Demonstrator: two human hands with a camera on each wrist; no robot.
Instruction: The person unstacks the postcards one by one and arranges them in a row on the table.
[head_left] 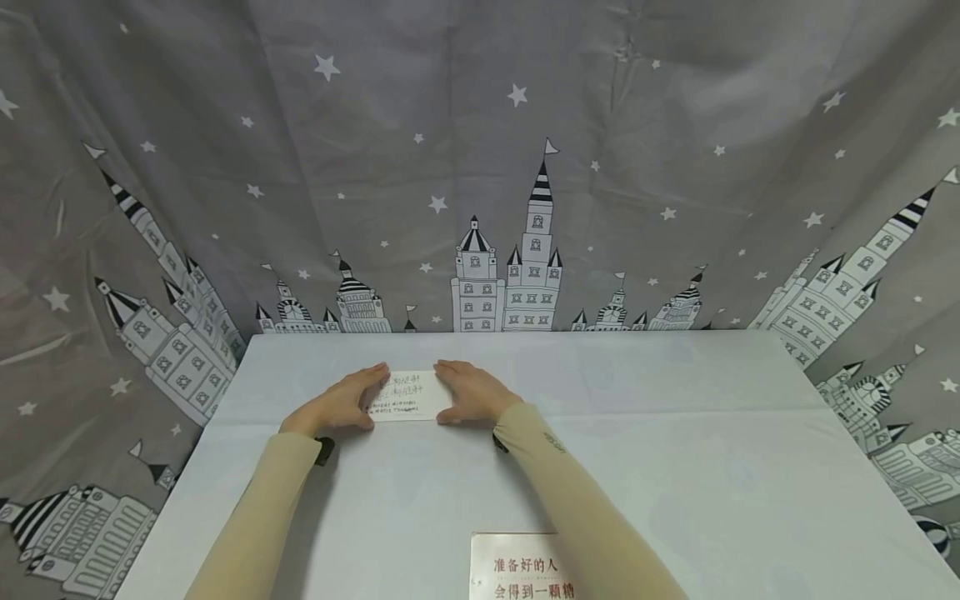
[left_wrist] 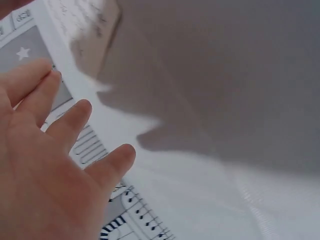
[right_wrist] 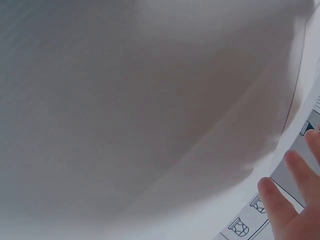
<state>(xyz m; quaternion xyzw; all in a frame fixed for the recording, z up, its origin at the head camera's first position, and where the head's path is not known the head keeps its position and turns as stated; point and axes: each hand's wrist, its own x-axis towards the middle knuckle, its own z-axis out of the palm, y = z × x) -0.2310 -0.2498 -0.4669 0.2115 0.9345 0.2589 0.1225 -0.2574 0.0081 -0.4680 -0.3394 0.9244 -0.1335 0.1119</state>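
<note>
A white card [head_left: 408, 396] with several lines of dark handwriting lies lengthwise on the white tabletop, toward the back. My left hand [head_left: 341, 402] is at its left end, thumb by the near corner and fingertips by the far corner. Mirroring it, my right hand [head_left: 476, 393] frames the right end the same way. In the left wrist view, the fingers [left_wrist: 110, 162] are straight and spread beside the card, casting shadows on the cloth. The right wrist view also shows straight, parted fingers [right_wrist: 272, 197]; the card is mostly out of sight there.
A second card [head_left: 513, 567] with red printed characters lies at the table's near edge, partly covered by the right sleeve [head_left: 573, 492]. Behind the white table [head_left: 675, 475] hangs a grey curtain [head_left: 480, 167] printed with castles and stars.
</note>
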